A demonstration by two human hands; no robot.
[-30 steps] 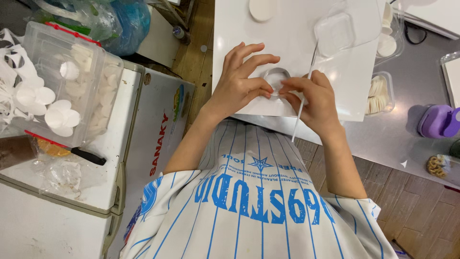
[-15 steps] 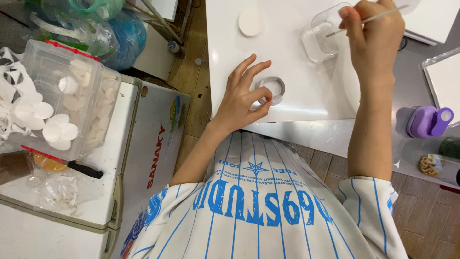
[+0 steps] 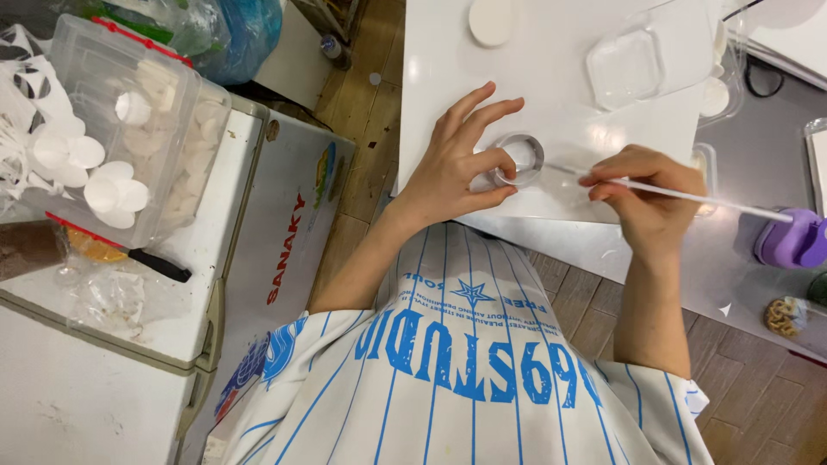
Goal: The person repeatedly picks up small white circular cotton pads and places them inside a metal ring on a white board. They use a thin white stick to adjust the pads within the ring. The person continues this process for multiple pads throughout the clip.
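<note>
left hand (image 3: 457, 168) rests on the white tabletop (image 3: 431, 52) and pinches a small round ring (image 3: 518, 159) between thumb and bent forefinger, the other fingers spread upward and loose. the ring sits flat on the tabletop near its front edge, its middle pale. right hand (image 3: 650, 202) is clenched around a thin white stick (image 3: 689, 195), gripping it between thumb and fingertips; the stick lies nearly level, its left tip reaching to the right rim of the ring, its other end running out toward a purple container (image 3: 788, 239) on the grey surface to the right. above the ring, farther back on the tabletop, stands a clear square plastic tub (image 3: 624, 67), and beyond that to the left a flat white disc (image 3: 491, 21). well apart on the far left, a clear plastic box (image 3: 129, 129) holds many white round pieces, standing on a white chest with a black-handled tool (image 3: 159, 264) lying beside it.
</note>
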